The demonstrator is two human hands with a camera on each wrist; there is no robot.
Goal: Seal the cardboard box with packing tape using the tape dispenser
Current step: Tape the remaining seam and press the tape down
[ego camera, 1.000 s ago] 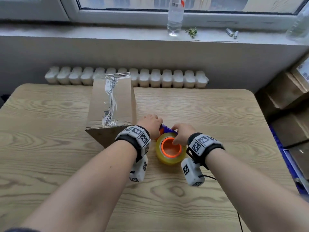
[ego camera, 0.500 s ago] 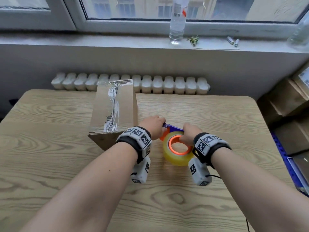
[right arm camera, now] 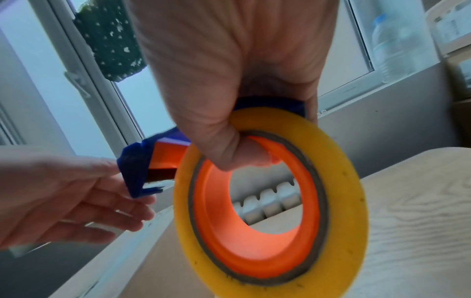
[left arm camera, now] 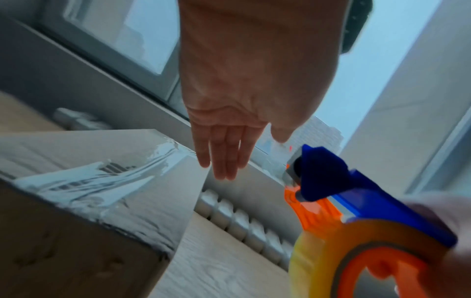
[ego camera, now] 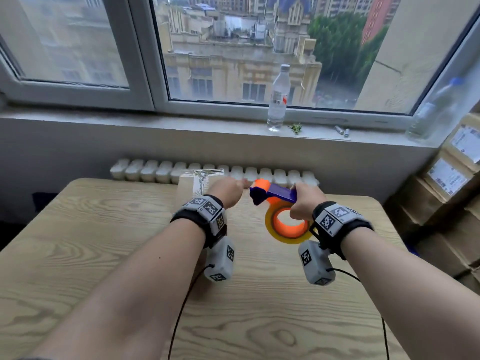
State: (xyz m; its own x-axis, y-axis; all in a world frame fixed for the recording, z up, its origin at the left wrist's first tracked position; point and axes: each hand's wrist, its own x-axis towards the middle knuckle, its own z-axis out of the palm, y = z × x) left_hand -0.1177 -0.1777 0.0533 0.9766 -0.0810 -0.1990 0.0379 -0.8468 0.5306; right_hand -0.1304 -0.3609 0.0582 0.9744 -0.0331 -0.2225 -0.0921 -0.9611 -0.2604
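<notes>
My right hand grips the blue and orange tape dispenser in the air above the table; its thumb hooks through the orange core of the yellow tape roll. The dispenser's blue front end points left. My left hand hovers just left of that end with its fingers straight and holding nothing. The cardboard box stands on the table behind my left wrist, mostly hidden. Wrinkled clear tape runs along its top.
The wooden table reaches to a white radiator under the windowsill. A clear water bottle stands on the sill. Stacked cardboard cartons rise at the right. Wrist cables trail over the table's near part.
My right hand has lifted the dispenser off the table and turned it upright. My left hand has let go of its front end and spread flat. The view has tilted up toward the window.
</notes>
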